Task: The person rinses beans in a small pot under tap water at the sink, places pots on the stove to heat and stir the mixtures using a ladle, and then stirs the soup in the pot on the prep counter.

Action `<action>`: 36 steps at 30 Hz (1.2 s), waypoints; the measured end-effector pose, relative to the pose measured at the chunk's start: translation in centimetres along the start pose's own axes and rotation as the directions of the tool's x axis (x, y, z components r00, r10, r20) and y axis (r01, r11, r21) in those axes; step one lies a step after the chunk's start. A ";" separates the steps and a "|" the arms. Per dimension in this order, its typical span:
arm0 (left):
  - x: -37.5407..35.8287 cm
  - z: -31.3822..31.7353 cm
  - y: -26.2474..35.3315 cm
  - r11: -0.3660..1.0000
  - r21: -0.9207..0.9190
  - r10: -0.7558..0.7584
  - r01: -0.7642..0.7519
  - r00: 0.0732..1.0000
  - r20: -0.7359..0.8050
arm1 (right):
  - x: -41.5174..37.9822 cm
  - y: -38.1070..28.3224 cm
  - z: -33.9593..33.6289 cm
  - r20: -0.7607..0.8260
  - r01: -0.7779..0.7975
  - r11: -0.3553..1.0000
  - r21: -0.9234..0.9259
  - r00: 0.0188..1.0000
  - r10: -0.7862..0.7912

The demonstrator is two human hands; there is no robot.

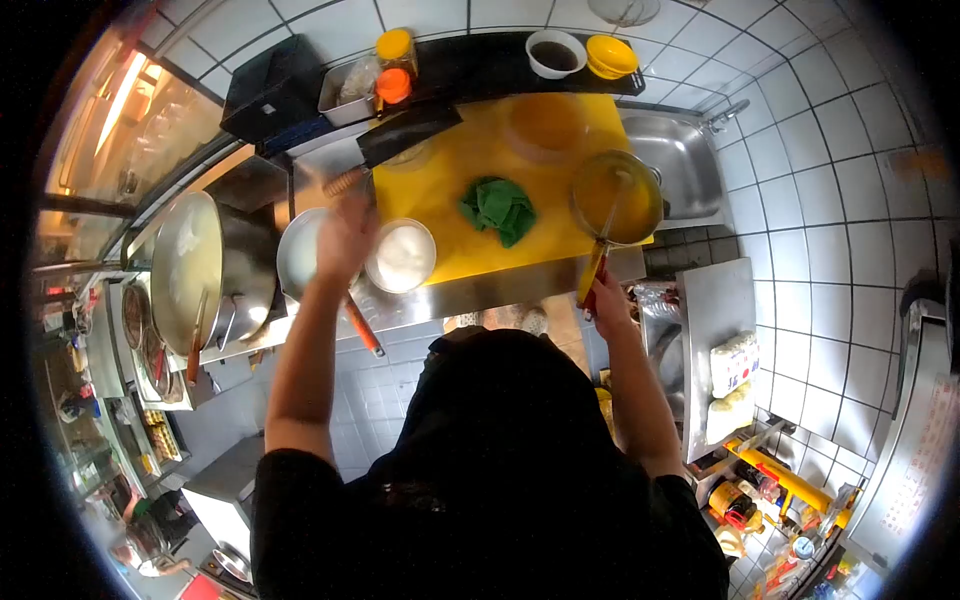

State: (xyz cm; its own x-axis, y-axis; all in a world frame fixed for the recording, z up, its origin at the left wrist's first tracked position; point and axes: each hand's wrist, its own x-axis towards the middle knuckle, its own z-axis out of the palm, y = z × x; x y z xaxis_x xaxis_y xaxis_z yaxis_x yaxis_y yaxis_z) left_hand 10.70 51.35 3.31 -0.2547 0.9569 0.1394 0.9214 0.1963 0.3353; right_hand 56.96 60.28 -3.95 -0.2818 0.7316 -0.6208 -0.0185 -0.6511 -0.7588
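My left hand [345, 240], smeared by motion, is over the edge of a pan [298, 262] with a red handle [362, 326]. Just beyond its fingers lies the brown handle of a cleaver [410, 135], whose dark blade overlaps the corner of the yellow board [455, 255]. Beside that hand sits a bowl of white contents [401, 255]. My right hand [606, 298] grips a red-and-yellow handle [595, 268] with a metal shaft running over a round metal-rimmed vessel [640, 215], yellowish inside. A crumpled dark green bundle [498, 210] lies mid-board.
A large steel pot [245, 270] of pale liquid stands at the left, with ladle handles over its rim. A sink [690, 165] is to the right. Along the back are a black box [275, 90], lidded jars [396, 47], a white bowl [555, 54] and yellow bowls [611, 57].
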 end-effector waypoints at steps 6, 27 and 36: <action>-7.1 0.8 8.9 0.967 0.229 0.005 -0.115 0.902 0.432 | 0.7 0.7 0.1 0.052 0.044 0.999 0.029 0.998 -0.045; 1.1 9.0 27.7 0.604 0.149 0.726 -0.783 0.618 0.301 | -0.8 -1.3 -2.1 0.232 -0.056 0.995 -0.084 0.970 0.074; 1.0 11.4 31.0 0.525 0.037 0.738 -0.850 0.476 0.479 | -0.3 0.4 -5.4 0.283 0.007 1.000 0.024 0.959 -0.014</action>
State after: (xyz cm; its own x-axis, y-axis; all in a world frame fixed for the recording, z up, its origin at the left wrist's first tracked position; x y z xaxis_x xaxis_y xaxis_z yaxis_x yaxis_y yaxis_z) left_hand 42.35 60.87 3.22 0.6989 0.7029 -0.1324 0.7111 -0.7027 0.0234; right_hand 62.18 60.91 -5.13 -0.5412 0.6536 -0.5292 -0.0439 -0.6504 -0.7583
